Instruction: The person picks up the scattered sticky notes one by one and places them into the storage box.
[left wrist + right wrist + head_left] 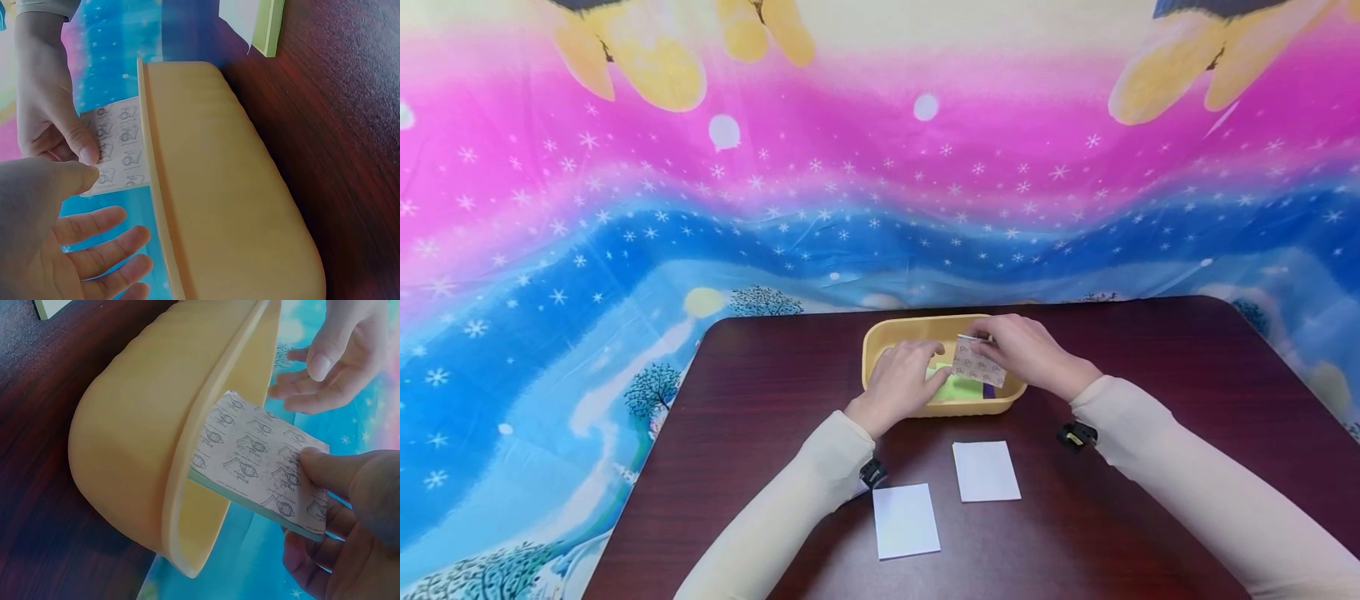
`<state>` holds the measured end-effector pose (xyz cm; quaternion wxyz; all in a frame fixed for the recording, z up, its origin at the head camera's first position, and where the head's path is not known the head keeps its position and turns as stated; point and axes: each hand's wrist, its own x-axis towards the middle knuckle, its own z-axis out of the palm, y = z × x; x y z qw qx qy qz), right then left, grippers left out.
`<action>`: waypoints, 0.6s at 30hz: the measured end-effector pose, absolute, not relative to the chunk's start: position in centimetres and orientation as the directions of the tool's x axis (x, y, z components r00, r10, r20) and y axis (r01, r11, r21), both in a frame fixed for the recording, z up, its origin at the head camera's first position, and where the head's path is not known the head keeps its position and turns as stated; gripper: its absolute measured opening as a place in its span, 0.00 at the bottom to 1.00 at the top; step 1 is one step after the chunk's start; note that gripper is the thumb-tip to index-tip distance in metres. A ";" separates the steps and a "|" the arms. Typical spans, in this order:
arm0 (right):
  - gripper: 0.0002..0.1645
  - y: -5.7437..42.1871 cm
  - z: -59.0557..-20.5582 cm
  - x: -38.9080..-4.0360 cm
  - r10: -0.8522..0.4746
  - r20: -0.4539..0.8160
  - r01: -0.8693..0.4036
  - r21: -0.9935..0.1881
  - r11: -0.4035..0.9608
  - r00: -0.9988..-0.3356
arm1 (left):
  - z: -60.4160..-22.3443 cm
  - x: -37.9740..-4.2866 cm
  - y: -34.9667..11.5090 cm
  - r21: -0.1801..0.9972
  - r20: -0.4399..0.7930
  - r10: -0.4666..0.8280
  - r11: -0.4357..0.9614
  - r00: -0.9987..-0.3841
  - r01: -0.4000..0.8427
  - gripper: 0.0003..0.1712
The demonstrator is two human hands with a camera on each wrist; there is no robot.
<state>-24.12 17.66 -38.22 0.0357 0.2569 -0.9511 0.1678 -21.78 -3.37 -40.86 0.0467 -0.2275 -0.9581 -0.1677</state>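
Observation:
My right hand (1037, 354) pinches a sticky note pad (256, 462) between thumb and fingers, over the yellow plastic basket (887, 329). The pad's pale backing carries a repeated grey print, and a greenish edge shows in the right wrist view. My left hand (906, 379) hovers at the basket's left side with its fingers spread and loosely bent, holding nothing. In the left wrist view its thumb overlaps the pad's corner; whether it touches cannot be told. Inside the basket lie light green notes (958, 387) and a purple piece (988, 390), partly hidden by the hands and the pad.
Two white-topped square pads (987, 472) (906, 521) lie on the dark reddish-brown table (775, 400) in front of the basket. Another pale edge shows partly under the left forearm. Behind the table hangs a colourful snowflake-patterned cloth (865, 183).

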 end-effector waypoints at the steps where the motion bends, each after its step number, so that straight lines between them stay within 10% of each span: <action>1: 0.08 17.6 -38.3 -24.2 -0.477 0.151 -0.500 -0.302 0.811 -0.866 | -40.9 -21.8 -3.4 0.303 0.165 0.419 0.840 -0.893 0.450 0.21; 18: 0.06 16.8 -39.6 -25.6 -0.482 0.066 -0.471 -0.357 0.807 -0.874 | -41.7 -22.8 -4.2 0.305 0.145 0.398 0.853 -0.906 0.424 0.21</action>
